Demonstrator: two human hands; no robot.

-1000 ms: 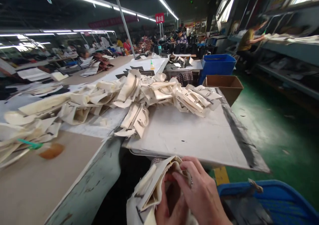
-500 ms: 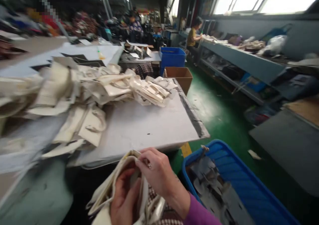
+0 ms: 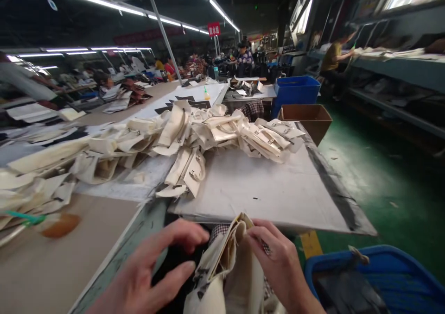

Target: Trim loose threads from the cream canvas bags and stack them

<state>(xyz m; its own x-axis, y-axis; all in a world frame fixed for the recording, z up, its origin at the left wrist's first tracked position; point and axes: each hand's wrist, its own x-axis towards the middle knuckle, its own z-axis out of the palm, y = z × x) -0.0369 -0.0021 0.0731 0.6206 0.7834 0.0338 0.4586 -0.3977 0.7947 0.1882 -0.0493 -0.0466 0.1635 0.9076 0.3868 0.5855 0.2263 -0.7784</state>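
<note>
My right hand is closed on the upper edge of a cream fabric bag piece held low in front of me, over my lap. My left hand is out of the piece, fingers spread and empty, just left of it near the table's edge. A long heap of similar cream pieces with metal buckles lies across the white board ahead.
A blue plastic crate with dark scraps stands at my lower right. A cardboard box and a blue bin stand beyond the board. A green-handled brush lies at the far left. Other people work at distant benches.
My left hand has come out of the fabric piece and opened to its left. The view swung right, then back toward the table.
</note>
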